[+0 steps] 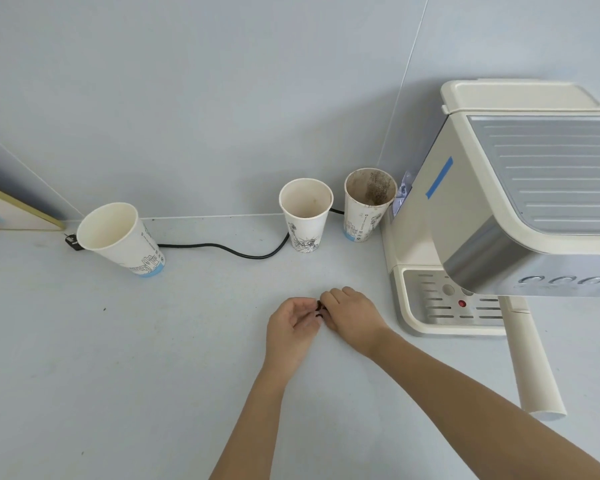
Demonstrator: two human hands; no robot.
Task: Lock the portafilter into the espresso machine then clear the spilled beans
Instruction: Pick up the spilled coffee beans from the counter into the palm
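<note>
The cream espresso machine (492,188) stands at the right. Its cream portafilter handle (534,362) sticks out from under the machine's head toward me. In the middle of the counter my left hand (290,332) is cupped, palm up, and my right hand (352,315) rests against it. A few dark coffee beans (319,308) show between the fingertips of both hands. Whether more beans lie in the left palm is hidden.
Three paper cups stand near the wall: one at the left (118,239), an empty one in the middle (305,214), and a stained one (368,202) beside the machine. A black power cord (222,249) runs behind them. The drip tray (444,306) sits under the machine's head.
</note>
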